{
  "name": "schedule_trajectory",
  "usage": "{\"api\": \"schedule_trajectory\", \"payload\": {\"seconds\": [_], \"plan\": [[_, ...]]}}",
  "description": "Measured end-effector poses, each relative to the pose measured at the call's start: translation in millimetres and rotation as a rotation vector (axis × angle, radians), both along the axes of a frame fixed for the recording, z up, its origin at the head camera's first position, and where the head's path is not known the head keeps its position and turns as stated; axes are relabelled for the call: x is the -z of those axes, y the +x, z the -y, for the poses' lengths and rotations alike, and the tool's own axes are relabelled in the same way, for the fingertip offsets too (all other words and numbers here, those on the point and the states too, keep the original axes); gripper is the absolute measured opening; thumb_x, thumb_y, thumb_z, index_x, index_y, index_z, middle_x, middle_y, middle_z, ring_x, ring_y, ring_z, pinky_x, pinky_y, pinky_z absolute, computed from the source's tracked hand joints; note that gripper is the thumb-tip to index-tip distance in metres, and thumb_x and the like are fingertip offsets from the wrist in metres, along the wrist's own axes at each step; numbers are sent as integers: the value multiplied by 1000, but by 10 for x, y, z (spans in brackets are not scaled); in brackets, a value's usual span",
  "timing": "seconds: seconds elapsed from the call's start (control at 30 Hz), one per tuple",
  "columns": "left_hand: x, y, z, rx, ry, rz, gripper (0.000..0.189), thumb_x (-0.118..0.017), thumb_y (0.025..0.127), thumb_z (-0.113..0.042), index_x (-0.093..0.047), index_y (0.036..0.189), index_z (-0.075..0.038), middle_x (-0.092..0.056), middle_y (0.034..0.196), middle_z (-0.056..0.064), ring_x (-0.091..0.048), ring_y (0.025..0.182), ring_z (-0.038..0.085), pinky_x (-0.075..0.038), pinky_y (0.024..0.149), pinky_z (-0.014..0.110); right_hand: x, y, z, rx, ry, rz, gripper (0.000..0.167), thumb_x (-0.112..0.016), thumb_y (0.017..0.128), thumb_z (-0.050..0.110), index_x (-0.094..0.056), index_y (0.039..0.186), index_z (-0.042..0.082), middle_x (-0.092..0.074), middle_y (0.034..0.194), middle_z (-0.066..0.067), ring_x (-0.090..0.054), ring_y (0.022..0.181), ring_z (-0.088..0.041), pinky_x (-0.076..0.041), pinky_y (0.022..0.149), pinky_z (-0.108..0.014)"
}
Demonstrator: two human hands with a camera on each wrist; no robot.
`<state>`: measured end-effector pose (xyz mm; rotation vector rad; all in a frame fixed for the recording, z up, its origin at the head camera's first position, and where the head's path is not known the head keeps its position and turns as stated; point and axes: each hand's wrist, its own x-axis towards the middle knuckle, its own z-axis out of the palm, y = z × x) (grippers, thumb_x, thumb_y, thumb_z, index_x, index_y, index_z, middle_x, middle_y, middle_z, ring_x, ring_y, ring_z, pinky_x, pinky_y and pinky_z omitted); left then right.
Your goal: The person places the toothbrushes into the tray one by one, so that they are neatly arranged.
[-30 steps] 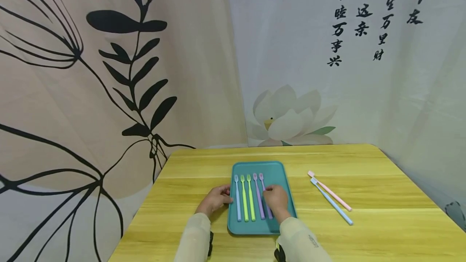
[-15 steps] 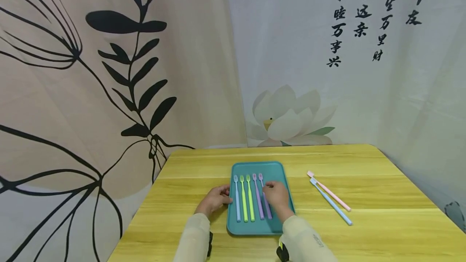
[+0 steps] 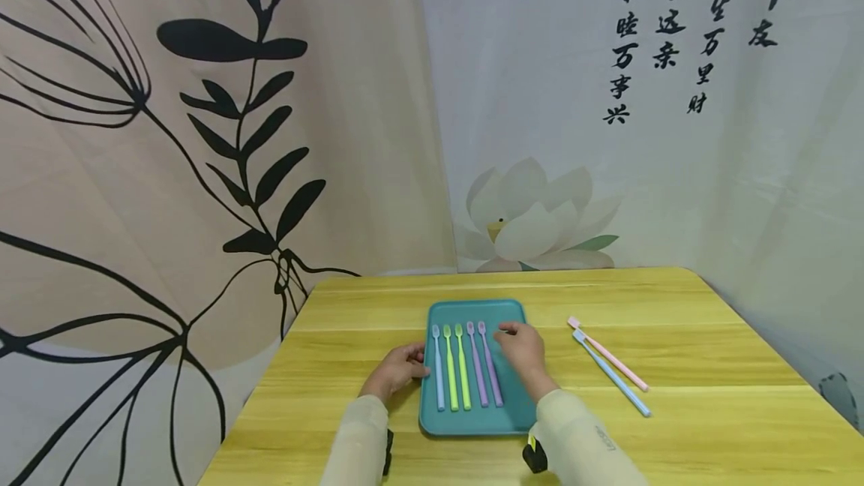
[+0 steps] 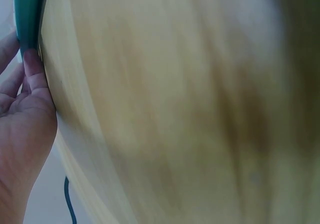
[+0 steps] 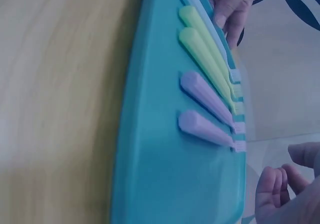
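Observation:
A teal tray (image 3: 459, 423) lies on the wooden table. In it, a light blue toothbrush (image 3: 440, 377), two yellow-green toothbrushes (image 3: 451, 373) and two purple toothbrushes (image 3: 493, 373) lie side by side, heads at the far end. My left hand (image 3: 394, 372) holds the tray's left rim; in the left wrist view its fingertips (image 4: 33, 61) touch the tray's side. Over the tray's right part is my right hand (image 3: 523, 355), just right of the purple brushes. The right wrist view shows its thumb (image 5: 304, 155) apart from loosely curled fingers, nothing between them.
Right of the tray, a pink toothbrush (image 3: 621, 362) and another light blue toothbrush (image 3: 613, 375) lie on the table (image 3: 736, 396), their heads close together. A printed curtain (image 3: 378, 133) hangs behind the table's far edge.
My right hand has let go of the rightmost purple toothbrush and moved a little right and away from it. The left hand stays at the tray's rim.

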<state>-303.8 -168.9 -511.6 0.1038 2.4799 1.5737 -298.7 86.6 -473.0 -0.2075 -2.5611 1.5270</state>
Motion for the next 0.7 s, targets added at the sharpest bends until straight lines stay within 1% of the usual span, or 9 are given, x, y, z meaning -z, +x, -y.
{"api": "schedule_trajectory", "payload": {"seconds": [0.2, 0.37, 0.47, 0.6, 0.7], "plan": [[-7, -5, -6, 3, 13, -9, 58, -70, 87, 3, -49, 141, 7, -56, 111, 13, -51, 100, 24, -46, 90, 38, -55, -13, -131, 1, -6, -35, 30, -65, 92, 15, -71, 116, -2, -68, 111, -17, -62, 103, -33, -50, 85, -47], [3, 8, -7, 6, 33, -9, 59, -70, 86, 5, -49, 141, 9, -56, 110, 14, -51, 99, 24, -47, 90, 38, -122, -53, -255, 7, -28, -28, 34, -66, 93, 18, -70, 120, -1, -67, 114, -17, -60, 105, -33, -49, 86, -47], [5, 12, 1, 8, 40, -5, 59, -70, 86, 5, -48, 141, 9, -56, 110, 14, -51, 99, 24, -47, 88, 37, -158, -65, -339, 12, -44, -27, 35, -66, 93, 18, -69, 121, -1, -66, 115, -18, -60, 103, -32, -50, 84, -45], [5, 2, 9, 11, 39, -4, 59, -70, 87, 4, -48, 142, 8, -56, 111, 14, -51, 99, 24, -47, 88, 37, -177, -93, -477, 18, -80, -27, 35, -66, 93, 17, -68, 122, -2, -65, 114, -19, -62, 94, -32, -52, 74, -36], [9, -10, 13, 16, 39, -8, 59, -70, 87, 4, -48, 142, 7, -55, 111, 14, -50, 99, 24, -47, 88, 37, -200, -113, -594, 15, -102, -18, 36, -64, 95, 18, -66, 125, -2, -63, 115, -19, -63, 89, -32, -51, 69, -32]]}}
